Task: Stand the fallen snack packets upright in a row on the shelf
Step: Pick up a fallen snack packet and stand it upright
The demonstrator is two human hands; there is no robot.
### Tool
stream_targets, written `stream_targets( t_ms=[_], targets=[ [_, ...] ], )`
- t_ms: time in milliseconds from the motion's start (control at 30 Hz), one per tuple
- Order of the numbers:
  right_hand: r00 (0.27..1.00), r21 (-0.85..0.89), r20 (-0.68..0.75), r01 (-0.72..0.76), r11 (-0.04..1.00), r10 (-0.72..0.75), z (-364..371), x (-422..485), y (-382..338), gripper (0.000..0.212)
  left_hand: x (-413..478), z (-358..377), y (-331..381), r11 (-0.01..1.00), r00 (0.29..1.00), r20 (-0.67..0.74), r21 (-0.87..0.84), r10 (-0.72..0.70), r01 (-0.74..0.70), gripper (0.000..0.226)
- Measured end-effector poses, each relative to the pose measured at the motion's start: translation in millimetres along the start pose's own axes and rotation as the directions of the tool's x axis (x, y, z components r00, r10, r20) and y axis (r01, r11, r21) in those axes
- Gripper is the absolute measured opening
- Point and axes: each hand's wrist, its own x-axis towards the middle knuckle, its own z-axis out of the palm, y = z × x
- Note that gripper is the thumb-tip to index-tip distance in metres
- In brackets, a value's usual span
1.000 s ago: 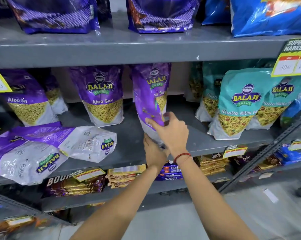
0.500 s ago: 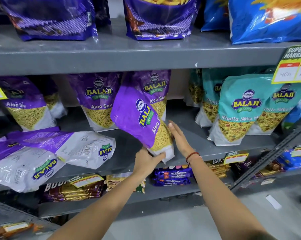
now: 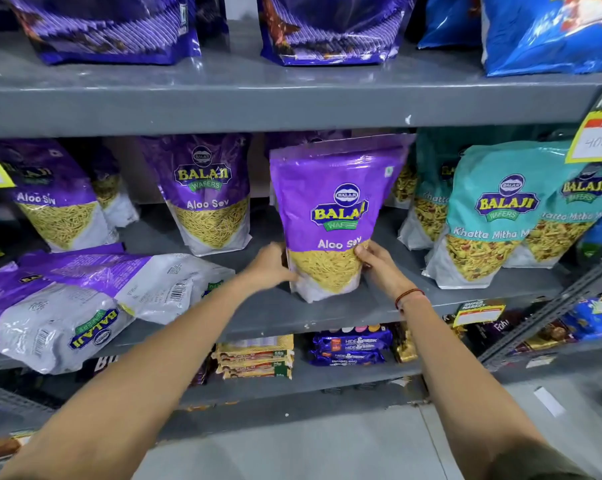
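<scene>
Two hands are gripping one purple Aloo Sev packet (image 3: 334, 216), which is standing upright near the front of the grey middle shelf (image 3: 327, 311). Fingers of the left hand (image 3: 270, 268) are curling around its lower left edge, while the right hand (image 3: 382, 268) is pinching its lower right edge. Two more purple packets (image 3: 85, 299) are lying flat at the shelf's left, beside upright ones (image 3: 207, 195).

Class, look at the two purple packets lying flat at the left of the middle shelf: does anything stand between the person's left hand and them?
Nothing visible does. Bare grey shelf separates the left hand from the nearer fallen packet; both hands currently grip the upright Aloo Sev packet.
</scene>
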Motion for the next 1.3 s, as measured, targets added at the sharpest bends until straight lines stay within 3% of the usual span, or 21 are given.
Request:
stream_targets(
  t_ms=[100,267,400,500,633,733,767,900,1233,1300],
  targets=[
    [1.0,-0.065,0.004,-0.001,0.998,0.001,4,2,-10,0.047,11,-11,-4,0.997,1.0,0.004,-0.081,-0.014,0.015,0.031],
    [0.998,-0.081,-0.042,0.048,0.996,-0.051,9,-1,-13,0.022,5,-5,-10,0.965,1.0,0.012,-0.262,0.022,-0.018,0.053],
    [0.994,-0.077,-0.063,0.081,0.994,-0.086,14,-13,-11,0.035,3,-3,-13,0.957,0.999,0.042,-0.289,0.025,-0.012,0.058],
    [0.994,-0.088,-0.053,0.092,0.992,-0.097,15,-17,-12,0.031,-1,-3,-12,0.945,0.996,0.076,-0.326,0.042,-0.015,0.05],
    [0.989,-0.112,-0.051,0.135,0.984,-0.141,11,-21,-16,0.064,-7,-13,2,0.919,0.991,0.091,-0.39,0.097,-0.054,0.041],
    [0.965,0.017,-0.165,0.208,0.978,-0.202,9,-21,-39,0.09,-6,-31,29,0.795,0.981,-0.163,-0.579,0.106,-0.182,0.021],
    [0.954,0.052,-0.19,0.248,0.967,-0.234,9,-18,-53,0.086,-5,-40,40,0.746,0.968,-0.232,-0.627,0.095,-0.223,0.013],
    [0.912,0.045,-0.24,0.353,0.935,-0.332,6,-7,-104,0.021,1,-63,75,0.563,0.953,-0.299,-0.779,0.056,-0.277,0.013],
    [0.903,0.065,-0.26,0.369,0.927,-0.341,-7,-12,-117,0.016,-6,-63,86,0.611,0.968,-0.243,-0.757,0.066,-0.232,0.01],
    [0.853,0.091,-0.38,0.418,0.904,-0.357,-3,-18,-117,0.012,-12,-65,82,0.623,0.965,-0.254,-0.745,0.066,-0.238,0.008]
  ],
)
